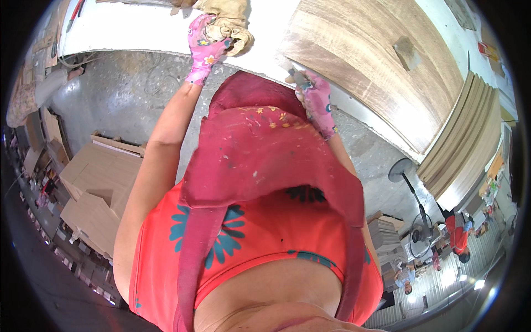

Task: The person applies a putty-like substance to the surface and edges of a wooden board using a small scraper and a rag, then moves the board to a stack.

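My left hand (pixel 207 47), in a pink flowered glove, is closed on a crumpled tan cloth (pixel 228 25) at the white table's near edge. My right hand (pixel 316 99) wears a matching glove and is closed beside the near left corner of a wood-grain panel (pixel 365 61). A small greyish thing pokes out past its fingers toward that corner; its kind is unclear. On the panel lies a small brown block or pad (pixel 406 53).
The white table (pixel 127 30) runs across the top. A stack of long boards (pixel 467 133) stands at the right, near a black pedestal fan (pixel 420 221). Flattened cardboard boxes (pixel 102 182) lie at the left on the grey floor (pixel 133 83). Other people appear at the far edges.
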`<state>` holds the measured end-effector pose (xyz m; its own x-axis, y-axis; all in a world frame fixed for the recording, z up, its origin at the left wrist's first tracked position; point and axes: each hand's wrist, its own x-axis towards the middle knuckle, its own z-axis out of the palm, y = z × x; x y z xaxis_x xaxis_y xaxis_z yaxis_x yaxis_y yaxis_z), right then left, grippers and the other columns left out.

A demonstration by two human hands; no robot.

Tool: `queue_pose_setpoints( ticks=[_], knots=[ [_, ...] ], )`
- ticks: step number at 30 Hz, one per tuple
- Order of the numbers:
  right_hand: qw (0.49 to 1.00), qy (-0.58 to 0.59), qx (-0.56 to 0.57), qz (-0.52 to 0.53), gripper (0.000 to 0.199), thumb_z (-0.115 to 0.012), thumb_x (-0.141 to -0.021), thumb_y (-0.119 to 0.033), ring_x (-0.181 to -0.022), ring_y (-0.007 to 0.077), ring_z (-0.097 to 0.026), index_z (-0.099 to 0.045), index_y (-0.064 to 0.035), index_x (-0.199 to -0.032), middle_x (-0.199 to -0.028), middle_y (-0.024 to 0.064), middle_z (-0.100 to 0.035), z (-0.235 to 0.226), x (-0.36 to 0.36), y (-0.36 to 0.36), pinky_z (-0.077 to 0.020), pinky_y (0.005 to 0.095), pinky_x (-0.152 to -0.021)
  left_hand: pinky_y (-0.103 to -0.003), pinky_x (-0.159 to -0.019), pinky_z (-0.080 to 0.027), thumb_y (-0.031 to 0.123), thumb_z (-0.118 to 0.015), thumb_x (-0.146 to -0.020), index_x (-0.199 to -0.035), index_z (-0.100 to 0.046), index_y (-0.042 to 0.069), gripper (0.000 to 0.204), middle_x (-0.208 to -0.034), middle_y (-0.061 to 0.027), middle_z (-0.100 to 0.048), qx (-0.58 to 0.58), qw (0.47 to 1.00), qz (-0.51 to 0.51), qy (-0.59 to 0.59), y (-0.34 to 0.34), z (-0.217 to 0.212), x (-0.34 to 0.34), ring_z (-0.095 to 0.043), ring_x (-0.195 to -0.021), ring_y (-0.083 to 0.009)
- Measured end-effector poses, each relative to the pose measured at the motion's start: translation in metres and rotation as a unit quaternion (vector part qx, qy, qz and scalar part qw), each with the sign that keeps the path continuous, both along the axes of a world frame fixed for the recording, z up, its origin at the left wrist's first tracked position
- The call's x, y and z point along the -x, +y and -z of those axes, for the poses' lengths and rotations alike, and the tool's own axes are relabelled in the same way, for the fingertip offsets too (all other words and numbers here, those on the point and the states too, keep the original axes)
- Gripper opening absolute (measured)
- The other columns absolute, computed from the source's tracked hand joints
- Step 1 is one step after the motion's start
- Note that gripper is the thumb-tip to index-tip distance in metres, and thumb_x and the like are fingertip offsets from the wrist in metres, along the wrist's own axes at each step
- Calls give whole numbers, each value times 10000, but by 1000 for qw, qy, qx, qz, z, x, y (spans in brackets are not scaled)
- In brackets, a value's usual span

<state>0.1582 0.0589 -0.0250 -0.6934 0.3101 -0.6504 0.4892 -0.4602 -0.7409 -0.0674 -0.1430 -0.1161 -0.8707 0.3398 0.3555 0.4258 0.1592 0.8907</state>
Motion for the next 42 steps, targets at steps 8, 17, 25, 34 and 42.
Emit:
queue_pose_setpoints(
  ticks=[8,17,25,34,42],
  knots=[
    [999,2,43,-15,186,-557,-934,-113,-467,31,-373,-657,26,-1010,-718,5,-597,-7,-3,-4,-229,202,-401,-330,-1018,-455,17,-851,-606,-1261,-524,-10,733,-1261,-95,-538,93,994,14,59,-4,-1,1,-544,-1157,-203],
    [1000,-3,-4,13,222,-552,-954,-172,-465,13,-349,-660,19,-988,-640,-41,-501,-10,3,-1,-210,197,-403,-387,-985,-444,228,-875,-548,-1119,-643,49,643,-1170,-112,-601,35,999,-25,17,2,-5,-2,-563,-1109,-286],
    [999,14,14,-31,183,-507,-922,-42,-522,35,-394,-665,18,-993,-669,-26,-529,-8,-2,-8,-284,208,-462,-339,-1015,-445,72,-856,-597,-1196,-605,-3,653,-1249,-103,-557,88,995,-7,55,-1,-12,-3,-552,-1147,-220],
    [999,41,19,18,278,-582,-967,-234,-451,18,-318,-666,28,-921,-572,-58,-430,-40,-19,6,-175,206,-411,-381,-986,-447,247,-874,-549,-1131,-638,60,655,-1161,-112,-606,5,1000,-10,12,3,-4,-1,-566,-1112,-276],
    [990,85,-95,59,229,-592,-958,-205,-509,8,-389,-652,1,-1038,-646,-65,-480,-67,7,35,-247,196,-436,-332,-993,-458,85,-861,-561,-1160,-603,37,654,-1156,-99,-592,-94,988,-2,-123,8,-12,-11,-569,-1115,-240]
  ],
)
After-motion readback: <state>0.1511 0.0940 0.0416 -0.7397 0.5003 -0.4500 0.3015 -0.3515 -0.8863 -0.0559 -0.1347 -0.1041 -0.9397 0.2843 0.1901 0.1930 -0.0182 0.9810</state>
